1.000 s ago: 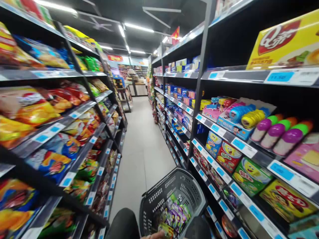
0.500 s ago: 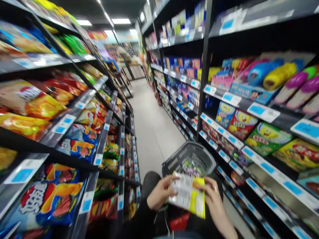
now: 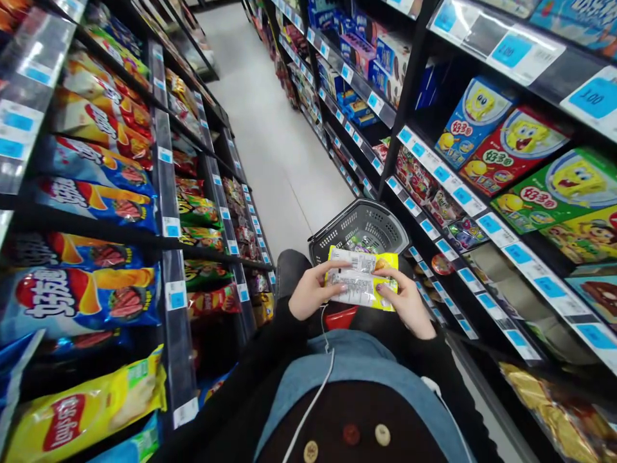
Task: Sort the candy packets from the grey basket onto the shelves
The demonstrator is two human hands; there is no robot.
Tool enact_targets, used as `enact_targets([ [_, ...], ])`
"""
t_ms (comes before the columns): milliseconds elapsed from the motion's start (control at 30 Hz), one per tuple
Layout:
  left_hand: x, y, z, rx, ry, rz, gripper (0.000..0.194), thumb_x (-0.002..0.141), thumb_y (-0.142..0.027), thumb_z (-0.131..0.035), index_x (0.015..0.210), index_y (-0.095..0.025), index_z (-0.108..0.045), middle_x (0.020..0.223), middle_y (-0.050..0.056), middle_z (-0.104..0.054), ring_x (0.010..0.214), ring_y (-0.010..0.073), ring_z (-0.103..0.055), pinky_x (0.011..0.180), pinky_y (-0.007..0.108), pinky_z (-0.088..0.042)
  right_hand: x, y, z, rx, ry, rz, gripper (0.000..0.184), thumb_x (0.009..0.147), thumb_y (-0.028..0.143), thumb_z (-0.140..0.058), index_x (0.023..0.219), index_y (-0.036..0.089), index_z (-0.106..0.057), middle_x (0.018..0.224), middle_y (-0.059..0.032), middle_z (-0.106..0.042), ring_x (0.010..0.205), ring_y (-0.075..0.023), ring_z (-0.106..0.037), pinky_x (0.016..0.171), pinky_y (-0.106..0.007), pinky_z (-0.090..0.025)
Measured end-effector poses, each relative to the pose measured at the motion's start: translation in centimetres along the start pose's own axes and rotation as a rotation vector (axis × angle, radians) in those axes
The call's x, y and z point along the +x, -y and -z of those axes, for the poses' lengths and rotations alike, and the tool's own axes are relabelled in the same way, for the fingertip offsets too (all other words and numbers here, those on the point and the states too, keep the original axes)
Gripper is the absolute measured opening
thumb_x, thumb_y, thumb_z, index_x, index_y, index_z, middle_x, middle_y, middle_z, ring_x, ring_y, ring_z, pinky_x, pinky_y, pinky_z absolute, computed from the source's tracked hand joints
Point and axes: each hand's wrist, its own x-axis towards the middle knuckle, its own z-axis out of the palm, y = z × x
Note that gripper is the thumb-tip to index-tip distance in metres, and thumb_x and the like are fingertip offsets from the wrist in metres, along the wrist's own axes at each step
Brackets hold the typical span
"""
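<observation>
My left hand [image 3: 313, 292] and right hand [image 3: 409, 303] grip a white-and-yellow packet [image 3: 359, 281] that partly hides the grey basket [image 3: 385, 228] beyond, with a yellow Lay's bag [image 3: 91, 408] leftward and a price label [image 3: 592, 98] reading "3.00" rightward.

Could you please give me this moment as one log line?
Left hand: holding yellow-and-white packet | Right hand: holding same packet's other end | Basket: beyond packet, partly hidden | Shelves: stocked, both sides
</observation>
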Motion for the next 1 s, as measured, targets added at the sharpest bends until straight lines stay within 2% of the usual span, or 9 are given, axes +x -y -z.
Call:
enact_targets([
  [100,0.6,0.1,0.0,0.071,0.033,-0.013,0.039,0.062,-0.025,-0.076,0.099,-0.015,-0.07,0.095,0.007,-0.069,0.082,0.0193,-0.063,0.072,0.029,-0.05,0.1,0.0,0.0,-0.04,-0.003,-0.014,0.02,0.078,0.032,-0.063,0.094,0.022,-0.07,0.101,-0.0042,-0.07,0.097,-0.0206,-0.063,0.09,-0.033,-0.047],
  [200,1.0,0.5,-0.3,0.114,0.009,-0.029,0.032,0.06,-0.024,-0.076,0.091,-0.016,-0.07,0.089,0.005,-0.068,0.081,0.0196,-0.062,0.073,0.03,-0.049,-0.1,-0.2,-0.1,-0.042,-0.042,-0.038,0.018,0.078,0.029,-0.061,0.09,0.021,-0.072,0.097,-0.0044,-0.071,0.093,-0.02,-0.064,0.086,-0.032,-0.048],
  [367,1.3,1.3,-0.8,0.178,-0.103,-0.083,0.022,0.053,-0.017,-0.077,0.074,-0.016,-0.07,0.082,0.003,-0.064,0.083,0.0203,-0.059,0.079,0.032,-0.046,-0.6,-0.6,-0.4,-0.029,-0.064,-0.045,0.017,0.077,0.026,-0.061,0.088,0.022,-0.073,0.095,-0.0036,-0.073,0.092,-0.0197,-0.066,0.087,-0.032,-0.049],
  [533,1.3,1.6,-1.0,0.205,-0.192,-0.078,0.013,0.049,-0.011,-0.073,0.057,-0.016,-0.065,0.075,0.0,-0.059,0.08,0.0184,-0.056,0.078,0.031,-0.044,-0.9,-0.3,-0.8,-0.056,-0.04,-0.032,0.017,0.076,0.023,-0.06,0.086,0.022,-0.075,0.092,-0.0035,-0.073,0.089,-0.0197,-0.067,0.085,-0.033,-0.051],
  [733,0.8,1.6,-0.6,0.215,-0.174,0.031,0.016,0.05,-0.012,-0.072,0.062,-0.015,-0.062,0.067,-0.002,-0.059,0.069,0.0152,-0.055,0.068,0.028,-0.044,-1.3,0.0,-1.5,-0.063,-0.095,-0.044,0.015,0.074,0.022,-0.061,0.081,0.021,-0.075,0.086,-0.0035,-0.074,0.083,-0.0189,-0.068,0.079,-0.03,-0.052],
  [900,0.1,2.9,0.0,0.14,-0.122,0.18,0.022,0.048,-0.02,-0.075,0.061,-0.015,-0.058,0.062,-0.001,-0.06,0.057,0.0126,-0.051,0.057,0.026,-0.042,-2.1,0.1,-1.9,-0.098,-0.058,-0.049,0.016,0.076,0.022,-0.058,0.081,0.02,-0.074,0.085,-0.0031,-0.074,0.08,-0.0184,-0.068,0.075,-0.028,-0.052],
  [1000,-0.4,3.7,0.5,0.171,-0.183,0.199,0.021,0.044,-0.019,-0.078,0.055,-0.014,-0.06,0.062,-0.001,-0.059,0.057,0.0123,-0.051,0.056,0.026,-0.042,-2.9,0.4,-2.5,-0.219,0.015,0.016,0.019,0.08,0.021,-0.055,0.085,0.021,-0.074,0.087,-0.0029,-0.074,0.08,-0.0183,-0.068,0.075,-0.028,-0.051],
])
